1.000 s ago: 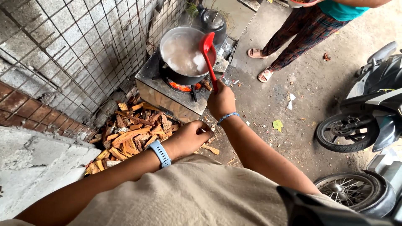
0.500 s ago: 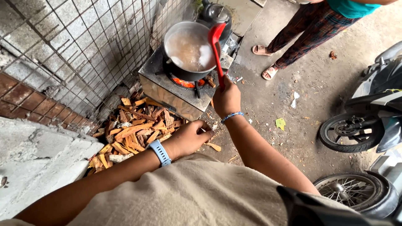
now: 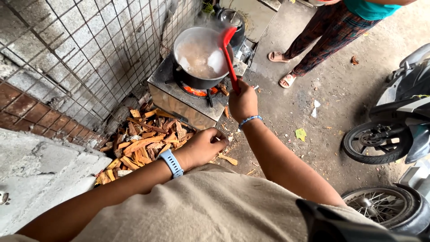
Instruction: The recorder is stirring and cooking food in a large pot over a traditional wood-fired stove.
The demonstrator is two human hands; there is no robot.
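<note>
Head view: right hand (image 3: 242, 102) grips the red ladle (image 3: 229, 50) by its handle end, bowl over the pot (image 3: 199, 56); likely light, stiff. Left hand (image 3: 201, 148) loosely curled, empty.

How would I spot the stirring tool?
Find the metal stove by the wire mesh wall, with a steaming pot on it. Over the pot's rim rises a ladle, held by the right hand: the only bright red thing there.

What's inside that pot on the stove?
The pot holds pale, steaming liquid with white foam. The red ladle, held by the right hand, dips in. Anything below the surface is hidden.
</note>
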